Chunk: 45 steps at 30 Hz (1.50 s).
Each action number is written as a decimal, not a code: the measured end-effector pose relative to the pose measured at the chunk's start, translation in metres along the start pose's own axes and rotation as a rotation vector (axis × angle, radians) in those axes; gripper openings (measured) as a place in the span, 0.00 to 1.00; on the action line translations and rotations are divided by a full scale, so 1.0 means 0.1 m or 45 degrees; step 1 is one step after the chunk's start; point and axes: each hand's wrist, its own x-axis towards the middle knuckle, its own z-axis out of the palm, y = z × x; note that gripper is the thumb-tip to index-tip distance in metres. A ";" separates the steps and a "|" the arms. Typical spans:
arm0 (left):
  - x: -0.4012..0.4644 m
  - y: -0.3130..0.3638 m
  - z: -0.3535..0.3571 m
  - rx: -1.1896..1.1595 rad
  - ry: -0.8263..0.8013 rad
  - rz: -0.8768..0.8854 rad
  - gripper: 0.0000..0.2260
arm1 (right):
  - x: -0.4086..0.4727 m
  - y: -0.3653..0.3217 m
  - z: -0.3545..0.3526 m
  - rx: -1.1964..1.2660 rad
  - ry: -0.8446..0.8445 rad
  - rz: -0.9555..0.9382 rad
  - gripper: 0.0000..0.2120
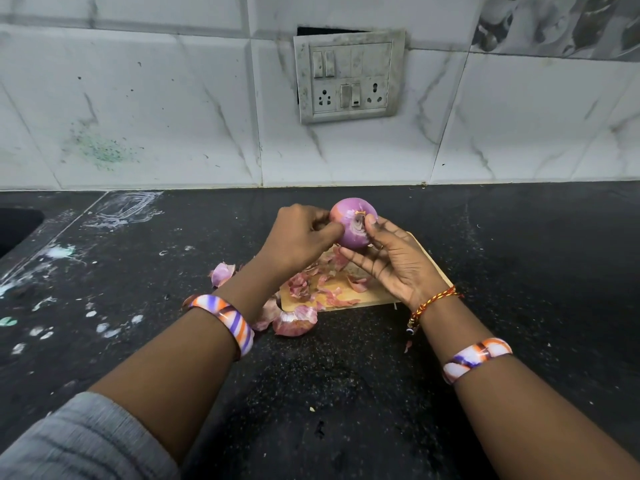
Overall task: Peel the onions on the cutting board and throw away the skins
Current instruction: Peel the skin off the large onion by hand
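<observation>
A purple onion (348, 220), mostly peeled, is held up above the wooden cutting board (375, 296). My left hand (299, 239) grips its left side with curled fingers. My right hand (393, 263) cradles it from the right and below, thumb pressed near the root end where a scrap of dry skin still clings. Loose pink onion skins (329, 289) lie scattered over the board. Larger skin pieces (296, 320) rest on the counter in front of the board, and another skin piece (222, 273) lies to its left.
The board sits on a black speckled counter (519, 271) with white smears at the left. A sink edge (17, 230) shows at far left. A tiled wall with a switch and socket panel (349, 76) stands behind.
</observation>
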 end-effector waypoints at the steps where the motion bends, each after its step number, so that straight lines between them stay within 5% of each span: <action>1: -0.01 0.01 -0.02 0.007 0.004 0.006 0.16 | 0.00 0.00 0.00 -0.008 -0.014 0.000 0.04; 16: -0.01 0.05 0.04 0.346 0.107 0.010 0.14 | -0.01 0.05 0.03 0.000 -0.004 0.010 0.05; 19: 0.02 0.02 0.01 0.240 0.163 0.014 0.08 | -0.03 0.05 0.03 0.037 0.003 0.014 0.03; 25: 0.01 0.04 -0.02 -0.123 -0.021 -0.029 0.15 | -0.05 -0.03 0.03 0.036 -0.015 0.013 0.04; 36: 0.01 0.08 -0.14 -0.237 -0.172 -0.076 0.11 | -0.08 -0.05 0.03 -0.033 -0.063 0.023 0.06; 45: -0.05 0.15 -0.16 0.161 -0.178 0.124 0.09 | -0.09 -0.01 0.05 -0.054 -0.068 0.018 0.04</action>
